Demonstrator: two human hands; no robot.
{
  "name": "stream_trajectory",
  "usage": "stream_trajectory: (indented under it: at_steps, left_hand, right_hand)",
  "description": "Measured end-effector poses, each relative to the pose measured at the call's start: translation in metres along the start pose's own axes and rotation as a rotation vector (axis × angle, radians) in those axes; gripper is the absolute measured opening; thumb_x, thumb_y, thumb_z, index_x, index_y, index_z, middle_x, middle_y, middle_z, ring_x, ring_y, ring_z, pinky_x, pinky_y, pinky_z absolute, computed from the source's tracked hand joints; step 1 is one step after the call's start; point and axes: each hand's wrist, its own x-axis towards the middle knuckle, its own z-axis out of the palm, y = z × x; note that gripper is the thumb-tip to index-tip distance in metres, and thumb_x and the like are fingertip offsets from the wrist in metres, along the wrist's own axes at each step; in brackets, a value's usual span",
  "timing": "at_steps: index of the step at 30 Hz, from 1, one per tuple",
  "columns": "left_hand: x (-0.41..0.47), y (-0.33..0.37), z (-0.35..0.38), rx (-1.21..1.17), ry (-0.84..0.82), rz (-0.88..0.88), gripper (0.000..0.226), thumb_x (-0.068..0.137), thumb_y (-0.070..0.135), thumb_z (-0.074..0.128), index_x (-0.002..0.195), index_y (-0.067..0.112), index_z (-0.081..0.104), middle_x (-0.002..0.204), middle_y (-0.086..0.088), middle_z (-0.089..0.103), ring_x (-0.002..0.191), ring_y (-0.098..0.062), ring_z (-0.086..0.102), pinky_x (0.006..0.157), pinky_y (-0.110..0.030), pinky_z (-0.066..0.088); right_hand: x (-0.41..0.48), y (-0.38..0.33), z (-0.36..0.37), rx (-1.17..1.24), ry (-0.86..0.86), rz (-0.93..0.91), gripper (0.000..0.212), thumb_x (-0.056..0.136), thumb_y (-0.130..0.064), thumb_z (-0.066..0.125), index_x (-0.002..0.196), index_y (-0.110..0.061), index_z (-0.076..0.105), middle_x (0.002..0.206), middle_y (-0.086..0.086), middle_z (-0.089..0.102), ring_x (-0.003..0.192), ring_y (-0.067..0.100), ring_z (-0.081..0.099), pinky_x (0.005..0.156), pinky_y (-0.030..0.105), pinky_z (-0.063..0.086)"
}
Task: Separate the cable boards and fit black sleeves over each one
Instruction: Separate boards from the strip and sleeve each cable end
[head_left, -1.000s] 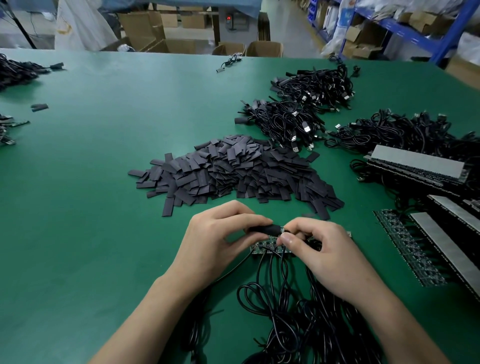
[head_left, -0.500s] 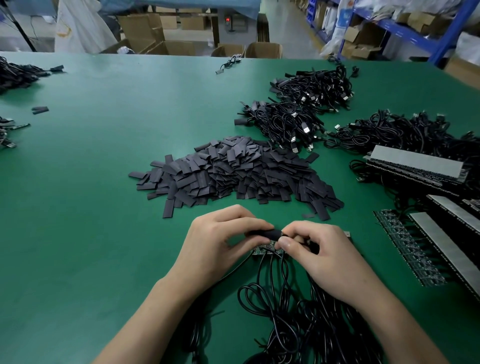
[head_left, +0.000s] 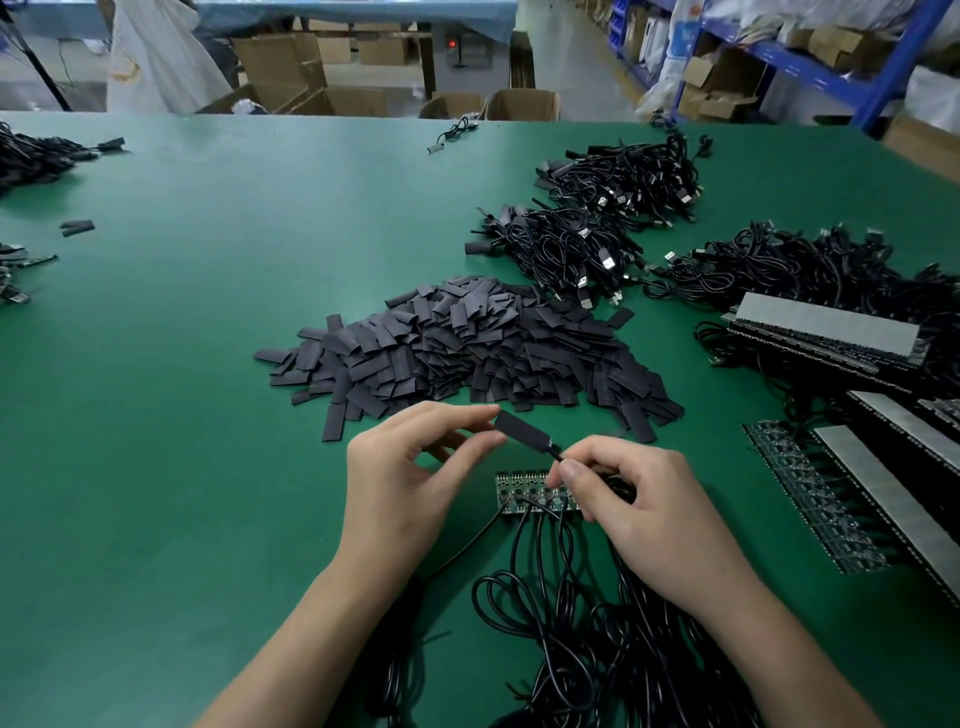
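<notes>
While our left hand (head_left: 415, 467) pinches the far end of a black sleeve (head_left: 522, 434) between thumb and forefinger, our right hand (head_left: 639, 504) pinches the cable (head_left: 557, 456) right where it comes out of the sleeve's near end. So both hands have a narrow grip on something, with the other fingers loosely curled. The sleeve is up off the table (head_left: 182, 415) and tilted, higher at the left-hand end and sloping down toward the right hand. We honestly can't tell if a board is inside it, since the sleeve hides whatever's in there.

Just below the hands, a board strip (head_left: 514, 491) lies flat on the green top, its right part hidden behind our right fingers. Black cables (head_left: 561, 634) run from its near edge toward us and end in a loopy tangle between our forearms.

Just past the hands sits the big sleeve pile (head_left: 467, 353). Further back and to the right are cable bundles (head_left: 587, 249) with USB plugs poking out. Along the right edge we've got board panels (head_left: 826, 332) stacked on more cable. A few dark bits (head_left: 78, 227) lie well apart on the far left. Behind the table there are cardboard boxes (head_left: 311, 78) and blue shelving (head_left: 831, 67).
</notes>
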Motion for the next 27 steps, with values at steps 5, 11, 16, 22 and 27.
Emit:
stream_trajectory:
  at_steps: [5,11,16,22,27]
  left_hand:
    - [-0.001,0.001,0.002,0.011,-0.021,0.000,0.021,0.084,0.016,0.081,0.104,0.015,0.081,0.089,0.008,0.076,0.073,-0.012,0.070,0.064,-0.034,0.057]
    - [-0.002,0.002,0.003,-0.018,-0.074,0.002,0.018,0.086,0.015,0.078,0.103,0.012,0.081,0.085,0.005,0.075,0.070,-0.011,0.070,0.063,-0.036,0.057]
    - [-0.001,0.003,0.005,-0.016,-0.085,0.042,0.021,0.088,0.020,0.077,0.107,0.013,0.081,0.092,0.010,0.076,0.073,-0.007,0.071,0.065,-0.031,0.058]
    - [-0.001,0.006,0.007,-0.173,-0.041,-0.158,0.015,0.083,0.027,0.079,0.096,0.018,0.079,0.084,0.009,0.078,0.075,-0.010,0.076,0.074,-0.024,0.060]
    - [0.004,0.009,0.012,-0.592,0.006,-0.438,0.016,0.078,0.016,0.077,0.089,0.005,0.073,0.080,-0.012,0.078,0.073,-0.021,0.077,0.071,-0.026,0.060]
  right_hand:
    - [0.001,0.001,0.004,-0.072,0.018,-0.006,0.019,0.097,-0.031,0.063,0.082,-0.030,0.073,0.066,-0.013,0.061,0.062,0.005,0.054,0.057,0.014,0.035]
    - [0.001,0.005,0.007,-0.102,0.049,-0.023,0.020,0.100,-0.034,0.061,0.084,-0.029,0.073,0.070,-0.006,0.064,0.073,0.011,0.059,0.067,0.024,0.045]
    - [0.001,0.008,0.009,-0.166,0.031,-0.044,0.017,0.099,-0.030,0.064,0.086,-0.027,0.073,0.075,-0.002,0.068,0.081,0.012,0.062,0.085,0.038,0.047]
    - [0.001,0.007,0.011,-0.183,0.041,-0.070,0.025,0.095,-0.050,0.055,0.088,-0.032,0.071,0.072,-0.008,0.062,0.080,0.009,0.061,0.083,0.037,0.050]
    - [0.002,0.007,0.002,-0.210,0.023,-0.085,0.031,0.086,-0.062,0.055,0.103,-0.042,0.071,0.098,-0.024,0.063,0.101,0.001,0.062,0.084,0.022,0.049]
